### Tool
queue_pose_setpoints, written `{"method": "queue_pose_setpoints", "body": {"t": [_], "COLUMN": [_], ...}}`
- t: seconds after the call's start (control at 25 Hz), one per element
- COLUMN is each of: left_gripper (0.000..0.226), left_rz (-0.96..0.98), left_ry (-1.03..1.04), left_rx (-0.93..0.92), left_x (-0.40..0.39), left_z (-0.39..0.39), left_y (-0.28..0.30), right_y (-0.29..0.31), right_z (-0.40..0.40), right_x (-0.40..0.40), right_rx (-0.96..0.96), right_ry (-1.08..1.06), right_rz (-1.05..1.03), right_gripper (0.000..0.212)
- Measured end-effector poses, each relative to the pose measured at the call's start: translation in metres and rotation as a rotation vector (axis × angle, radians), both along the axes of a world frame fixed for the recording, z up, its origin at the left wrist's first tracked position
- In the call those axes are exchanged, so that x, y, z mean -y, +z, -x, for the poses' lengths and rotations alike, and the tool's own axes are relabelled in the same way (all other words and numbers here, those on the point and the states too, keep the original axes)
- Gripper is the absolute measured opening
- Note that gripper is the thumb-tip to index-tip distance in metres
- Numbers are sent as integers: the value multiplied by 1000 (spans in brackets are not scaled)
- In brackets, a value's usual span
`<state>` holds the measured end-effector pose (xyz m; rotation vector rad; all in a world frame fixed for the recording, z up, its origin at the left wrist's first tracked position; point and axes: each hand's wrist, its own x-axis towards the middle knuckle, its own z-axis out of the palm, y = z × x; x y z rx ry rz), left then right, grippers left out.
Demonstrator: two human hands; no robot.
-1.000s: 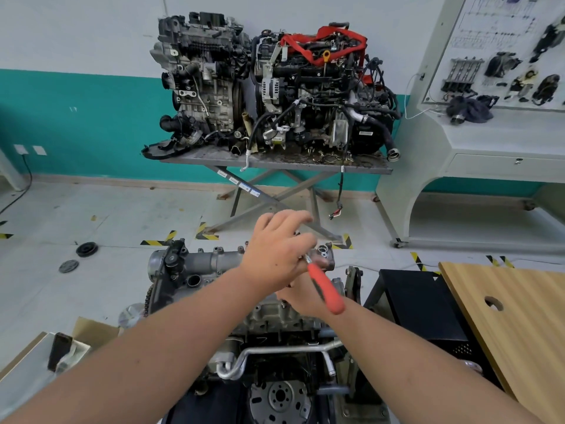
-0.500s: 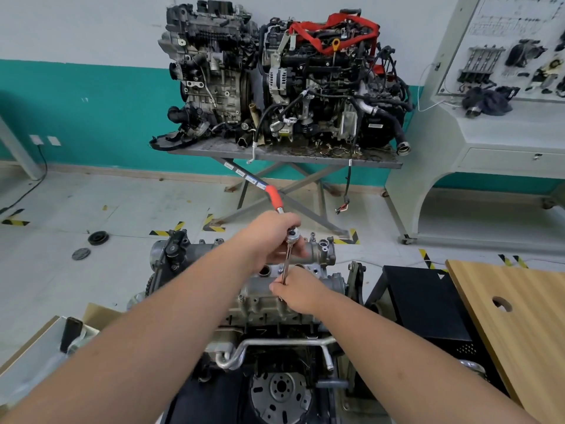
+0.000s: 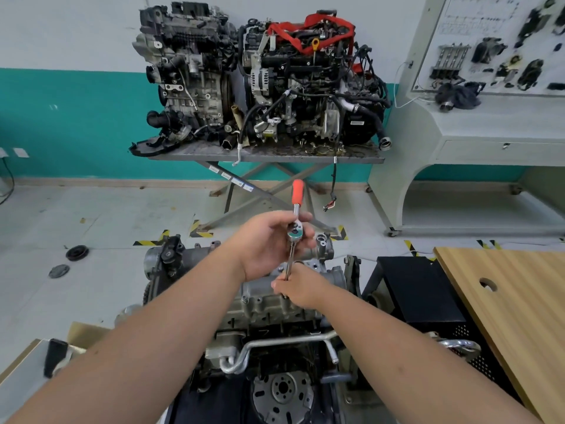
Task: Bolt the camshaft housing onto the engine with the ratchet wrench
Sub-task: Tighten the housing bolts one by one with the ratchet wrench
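Two hands work the ratchet wrench (image 3: pixel 295 232): left hand (image 3: pixel 269 243) grips its head, right hand (image 3: pixel 301 286) pinches the extension atop the camshaft housing (image 3: pixel 263 293), seated on the engine (image 3: pixel 275 347); bolting looks unfinished.

Both arms are bare with no sleeves. The left hand (image 3: pixel 269 240) and right hand (image 3: pixel 301 287) wear no gloves.

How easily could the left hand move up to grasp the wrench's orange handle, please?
Probably yes. The left hand already holds the ratchet wrench at its head, and the orange handle sticks up just beyond it in open air, with nothing around it. The right hand steadies the extension bar below.
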<state>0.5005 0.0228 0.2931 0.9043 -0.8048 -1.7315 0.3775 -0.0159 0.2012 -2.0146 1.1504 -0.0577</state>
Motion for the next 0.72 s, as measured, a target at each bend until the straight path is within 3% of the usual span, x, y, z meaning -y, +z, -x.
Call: {"method": "queue_pose_setpoints", "body": {"t": [0.28,0.48,0.56,0.72], "left_gripper": [47,36,28,21], "left_rz": [71,22,-4,24], "left_ry": [-45,-21,-46,-80], "left_rx": [-102,-77,35,429], "left_x": [1,5,8,11], "left_z": [-8,-6,-5,3], "left_y": [-3,3,11,25], "right_y": [0,-3,-3,-6], "right_z": [0,0,0,0], "right_x": [2,3,3,4], "right_rx": [-47,-38,-31,-19], "right_ry": [17,27,25,30], "right_rz": [-9,-12,-2,32], "right_gripper": [34,38,34,33]}}
